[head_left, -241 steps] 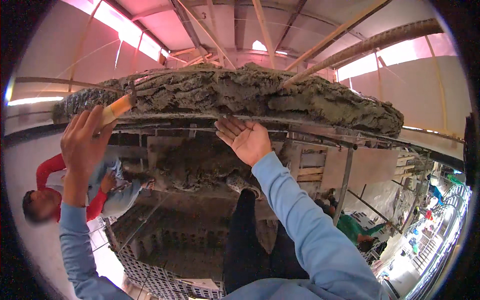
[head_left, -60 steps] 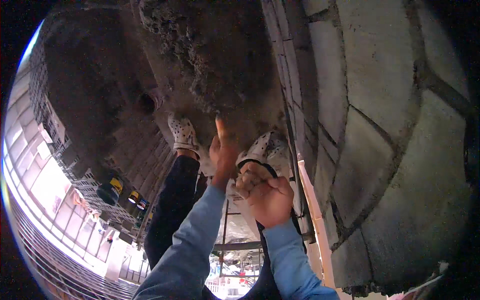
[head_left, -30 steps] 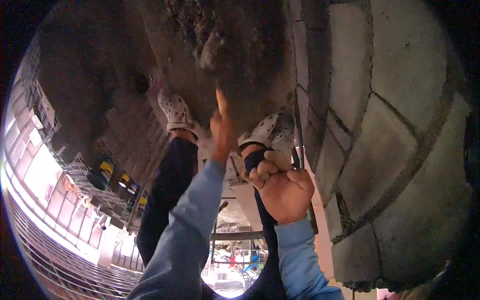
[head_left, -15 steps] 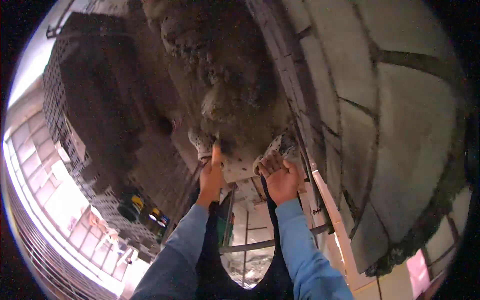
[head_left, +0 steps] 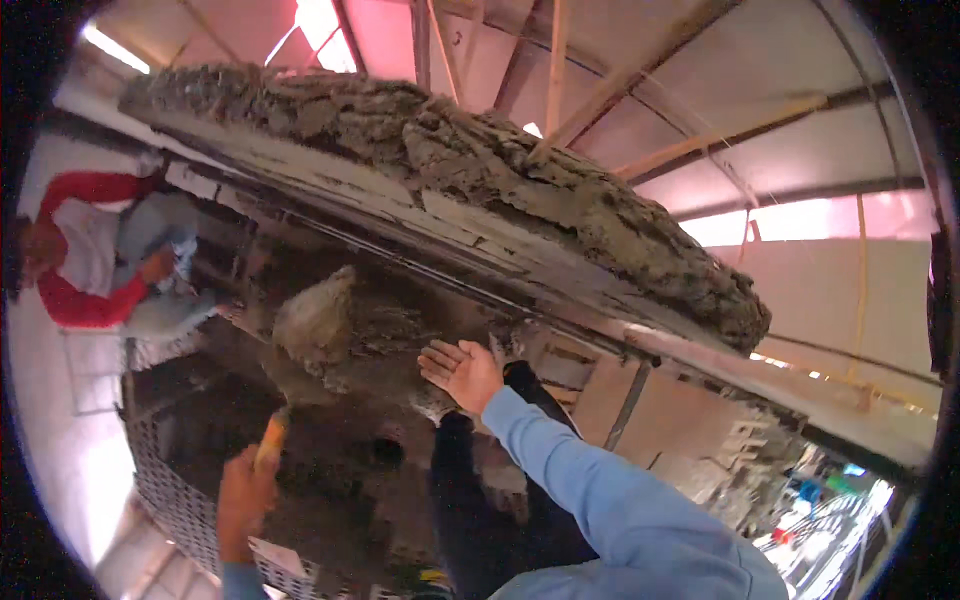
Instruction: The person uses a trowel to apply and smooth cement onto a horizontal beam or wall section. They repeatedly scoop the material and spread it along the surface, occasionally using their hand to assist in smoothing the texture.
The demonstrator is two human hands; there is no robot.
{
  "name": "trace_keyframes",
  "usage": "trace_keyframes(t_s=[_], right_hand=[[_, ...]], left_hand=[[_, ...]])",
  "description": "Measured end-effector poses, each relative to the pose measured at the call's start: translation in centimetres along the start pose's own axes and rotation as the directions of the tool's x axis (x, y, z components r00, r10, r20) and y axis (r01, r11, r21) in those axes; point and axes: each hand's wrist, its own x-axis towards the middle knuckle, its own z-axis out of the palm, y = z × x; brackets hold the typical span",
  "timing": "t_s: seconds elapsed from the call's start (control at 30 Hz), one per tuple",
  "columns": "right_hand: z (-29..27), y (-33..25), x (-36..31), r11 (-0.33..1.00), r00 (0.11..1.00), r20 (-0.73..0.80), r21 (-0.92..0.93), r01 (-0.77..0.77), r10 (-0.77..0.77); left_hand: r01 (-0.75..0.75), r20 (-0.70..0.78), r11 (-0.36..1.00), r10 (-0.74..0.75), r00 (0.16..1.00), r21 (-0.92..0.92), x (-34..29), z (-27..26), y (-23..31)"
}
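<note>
- A trowel with a yellow-orange handle (head_left: 270, 440) sits in the left hand (head_left: 247, 490); the greyish-brown pointed shape just ahead of that hand appears to be its mortar-coated blade (head_left: 315, 325), though blur softens its edges.
- The left hand is wrapped around the handle; gripping there probably keeps the fingers behind the blade and clear of the wet coating.
- To the right of the trowel and farther forward, the right hand (head_left: 462, 372) has its palm up and fingers extended, with nothing in it; the free palm may help with balance, though that is only a judgement.
- Behind the right hand, toward the body, run a light blue sleeve (head_left: 610, 480) and legs in black trousers (head_left: 460, 510).
- Between and beyond both hands lies a dark, lumpy heap of mortar (head_left: 385, 330), probably kept low and close so the trowel can reach it.
- Beyond both hands, a thick, rough grey-brown layer (head_left: 470, 160) crosses above a pale flat strip (head_left: 330, 185).
- Beyond the left hand and farther left, a co-worker in red sleeves (head_left: 85, 305) sits or crouches.
- Left of the left hand stand grey perforated blocks (head_left: 180, 515).
</note>
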Motion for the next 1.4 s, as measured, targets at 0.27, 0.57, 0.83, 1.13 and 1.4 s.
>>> trace_keyframes(t_s=[0.27,0.57,0.83,1.13,1.4], right_hand=[[9.6,-6.6,-4.2,0.984,0.971,0.226,0.173,0.037,-0.076],[11.0,-12.4,-3.8,0.95,0.963,0.226,0.305,0.075,-0.148],[10.4,-13.8,-4.4,0.938,0.971,0.172,0.331,0.101,-0.165],[11.0,-14.7,-3.9,0.914,0.957,0.192,0.383,0.132,-0.219],[10.4,-16.0,-3.6,0.898,0.949,0.164,0.397,0.187,-0.27]], left_hand=[[-0.482,0.269,0.833,0.415,0.869,0.272,8.8,-15.0,19.1],[-0.621,0.335,0.583,0.53,0.779,0.523,13.0,-10.2,40.4],[-0.717,0.487,0.076,0.684,0.543,0.693,14.6,-7.0,45.8],[-0.597,0.451,-0.161,0.81,0.375,0.786,12.7,-7.2,44.4],[-0.614,0.342,-0.083,0.884,0.318,0.785,13.1,-8.2,41.3]])
